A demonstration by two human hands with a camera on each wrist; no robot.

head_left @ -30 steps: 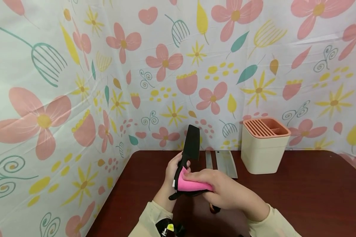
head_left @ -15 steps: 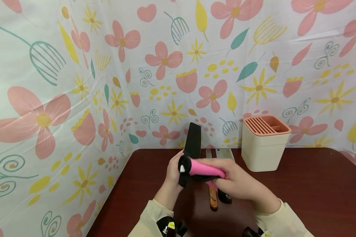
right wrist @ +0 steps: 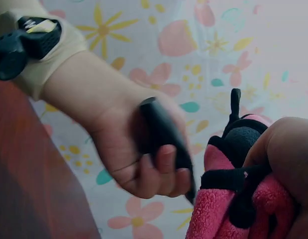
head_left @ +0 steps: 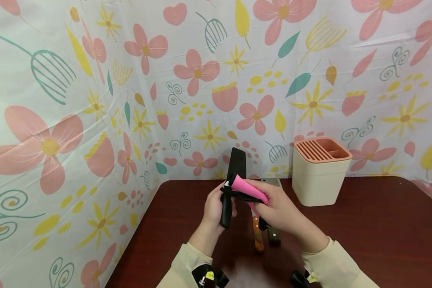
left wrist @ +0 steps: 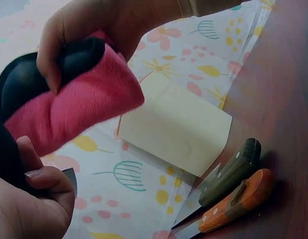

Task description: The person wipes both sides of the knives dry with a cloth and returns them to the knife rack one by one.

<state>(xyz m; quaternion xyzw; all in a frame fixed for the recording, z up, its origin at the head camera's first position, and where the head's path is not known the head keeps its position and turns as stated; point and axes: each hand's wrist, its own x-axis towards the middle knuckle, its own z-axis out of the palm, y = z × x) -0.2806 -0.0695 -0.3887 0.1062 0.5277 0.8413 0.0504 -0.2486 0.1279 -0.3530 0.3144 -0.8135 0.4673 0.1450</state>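
My left hand (head_left: 212, 210) grips the black handle of a knife (head_left: 237, 164), whose broad black blade points up and away in the head view. Bunched in my right hand (head_left: 279, 206) is a pink and black cloth (head_left: 250, 189), its fuzzy pink side showing in the right wrist view. The cloth lies in front of the lower end of the blade; whether it touches the blade is hidden. On the table beyond, partly behind the right hand, lie a knife with an orange-brown wooden handle (head_left: 258, 236) and a cleaver with a dark handle (head_left: 274, 236).
A cream knife block (head_left: 318, 186) with a slotted coral top stands at the back right of the dark red-brown table (head_left: 378, 224). Flower-patterned cloth (head_left: 201, 100) hangs behind and along the left side. Wrist cameras are strapped on both sleeves.
The cloth has moved up from the black knife's handle towards the blade, leaving the handle bare. The left hand stays about where it was. More of the two handles on the table shows.
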